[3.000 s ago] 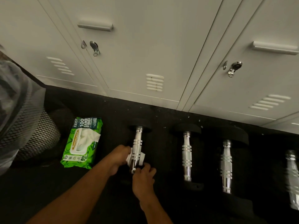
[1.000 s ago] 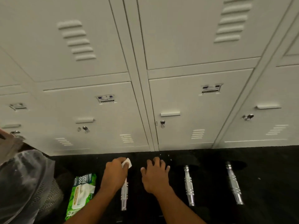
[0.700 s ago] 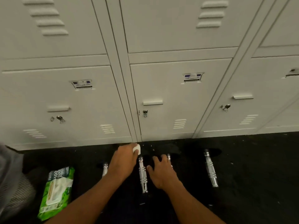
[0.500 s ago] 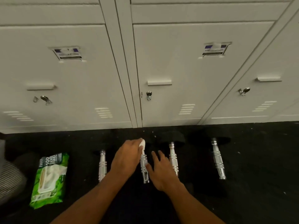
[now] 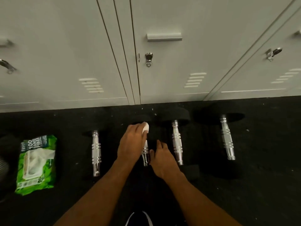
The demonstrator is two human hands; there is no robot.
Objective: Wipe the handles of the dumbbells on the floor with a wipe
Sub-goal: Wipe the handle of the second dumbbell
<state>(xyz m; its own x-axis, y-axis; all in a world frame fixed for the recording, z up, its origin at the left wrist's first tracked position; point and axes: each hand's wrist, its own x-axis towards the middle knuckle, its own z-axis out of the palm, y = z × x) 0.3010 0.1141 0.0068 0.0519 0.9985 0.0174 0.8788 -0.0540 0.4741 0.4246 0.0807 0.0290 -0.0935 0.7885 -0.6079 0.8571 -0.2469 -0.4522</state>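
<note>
Left hand: fingers curled round white wipe, pressed on far end of second dumbbell handle, floor by lockers. Right hand: fingers loosely straight, holding nothing, just beside handle.

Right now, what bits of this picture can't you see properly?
Head view:
- the white wipe: mostly hidden under the left hand; only a corner shows.
- the shiny chrome handle of the second dumbbell: upper part covered by that hand.
- the green wipes pack: small print too blurry to read.
- the metal locker latch, far left: smeared by blur.
- the dark white-striped shape: cut off by the bottom edge.
</note>
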